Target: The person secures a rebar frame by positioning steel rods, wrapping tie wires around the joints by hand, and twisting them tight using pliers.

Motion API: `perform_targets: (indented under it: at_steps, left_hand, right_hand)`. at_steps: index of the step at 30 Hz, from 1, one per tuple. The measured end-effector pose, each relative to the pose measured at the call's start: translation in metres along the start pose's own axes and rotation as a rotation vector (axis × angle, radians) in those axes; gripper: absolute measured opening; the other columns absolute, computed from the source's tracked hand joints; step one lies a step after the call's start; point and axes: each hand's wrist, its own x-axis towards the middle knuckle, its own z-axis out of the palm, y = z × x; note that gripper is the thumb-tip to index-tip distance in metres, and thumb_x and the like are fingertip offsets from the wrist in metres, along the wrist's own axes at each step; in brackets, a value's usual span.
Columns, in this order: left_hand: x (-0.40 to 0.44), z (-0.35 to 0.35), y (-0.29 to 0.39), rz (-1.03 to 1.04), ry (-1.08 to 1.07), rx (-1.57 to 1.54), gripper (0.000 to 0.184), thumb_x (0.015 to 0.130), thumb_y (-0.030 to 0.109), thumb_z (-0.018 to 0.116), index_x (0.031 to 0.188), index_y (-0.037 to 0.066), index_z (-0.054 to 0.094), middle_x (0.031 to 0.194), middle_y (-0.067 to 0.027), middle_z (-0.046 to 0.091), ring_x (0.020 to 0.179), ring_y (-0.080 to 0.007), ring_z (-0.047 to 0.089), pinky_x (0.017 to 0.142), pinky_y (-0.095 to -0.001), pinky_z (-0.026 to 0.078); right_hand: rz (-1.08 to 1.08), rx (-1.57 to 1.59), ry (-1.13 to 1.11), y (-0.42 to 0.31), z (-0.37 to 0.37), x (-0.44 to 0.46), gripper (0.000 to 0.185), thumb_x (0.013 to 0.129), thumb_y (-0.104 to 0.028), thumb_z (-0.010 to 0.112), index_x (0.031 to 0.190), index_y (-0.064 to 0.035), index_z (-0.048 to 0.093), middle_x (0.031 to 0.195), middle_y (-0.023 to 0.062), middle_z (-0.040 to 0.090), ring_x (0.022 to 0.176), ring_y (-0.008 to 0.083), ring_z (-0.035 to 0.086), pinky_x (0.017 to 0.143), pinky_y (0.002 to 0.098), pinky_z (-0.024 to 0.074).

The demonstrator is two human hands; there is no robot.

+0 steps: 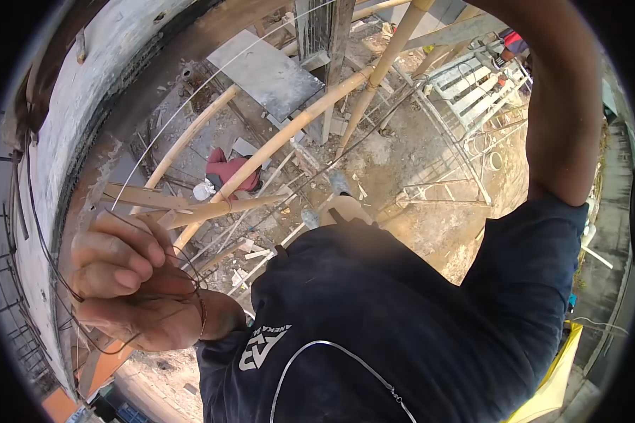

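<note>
My left hand (130, 282) is raised at the left of the head view, beside a grey concrete edge. Its fingers curl in toward the palm around a thin dark wire (109, 351), which loops below the thumb and over the wrist. The exact pinch point is hard to make out. Close above the fingers, a thin white cord (166, 127) runs up toward the top of the view. My right arm (564, 106) reaches up along the right side, and its hand is beyond the top edge.
Bamboo poles (296, 130) cross below me. A person in a red shirt (229, 169) crouches on the rubble-strewn ground. A grey panel (268, 74), a metal frame (448, 148) and a pale slatted rack (473, 92) lie farther off. The concrete wall (49, 211) curves along the left.
</note>
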Motion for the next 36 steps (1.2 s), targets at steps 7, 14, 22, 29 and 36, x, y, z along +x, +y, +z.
perform_targets:
  at_steps: [7,14,22,29,36]
  left_hand:
    - [0.018,0.002,0.01,-0.05,-0.117,-0.343,0.038,0.097,0.034,0.039,0.077,0.004,0.051,0.073,-0.006,0.046,0.062,-0.0142,0.042,0.044,-0.0218,0.039]
    - [0.004,0.022,0.002,-0.39,-0.224,-0.247,0.045,0.094,0.03,0.045,0.093,-0.012,0.059,0.056,-0.0082,0.049,0.046,-0.0123,0.043,0.046,-0.026,0.036]
    - [-0.018,0.029,-0.026,-0.264,-0.791,-0.144,0.03,0.095,0.019,0.045,0.091,-0.008,0.058,0.07,-0.0143,0.052,0.065,-0.0268,0.054,0.06,-0.0365,0.041]
    - [-0.086,0.03,-0.07,-0.63,-0.631,-0.034,0.028,0.096,0.022,0.045,0.084,-0.001,0.055,0.068,-0.0104,0.047,0.063,-0.0219,0.046,0.063,-0.0331,0.039]
    - [-0.102,0.02,-0.082,-0.698,-0.619,0.005,0.034,0.097,0.028,0.044,0.091,-0.002,0.059,0.072,-0.0021,0.055,0.067,-0.0096,0.051,0.061,-0.0244,0.041]
  right_hand:
    - [0.285,0.189,-0.152,-0.017,-0.021,-0.028,0.011,0.076,-0.007,0.063,0.079,0.0025,0.06,0.071,0.019,0.062,0.069,0.0292,0.061,0.063,0.0403,0.0474]
    - [0.204,-0.116,0.05,0.011,-0.003,-0.029,0.012,0.078,-0.014,0.061,0.087,-0.0047,0.06,0.078,0.0083,0.057,0.077,0.0242,0.057,0.064,0.0347,0.0494]
    - [0.218,-0.094,0.154,0.05,0.019,0.021,0.013,0.078,-0.012,0.06,0.088,-0.0045,0.06,0.084,0.0117,0.063,0.082,0.0284,0.06,0.071,0.0378,0.0497]
    - [0.363,-0.027,-0.234,0.009,0.033,0.056,0.02,0.075,-0.014,0.061,0.09,-0.0003,0.059,0.084,0.0197,0.065,0.082,0.0338,0.065,0.068,0.0431,0.0517]
    - [0.317,0.205,-0.261,0.017,0.038,0.058,0.031,0.071,-0.018,0.07,0.093,0.0006,0.058,0.085,0.0209,0.065,0.085,0.0361,0.063,0.074,0.0438,0.0509]
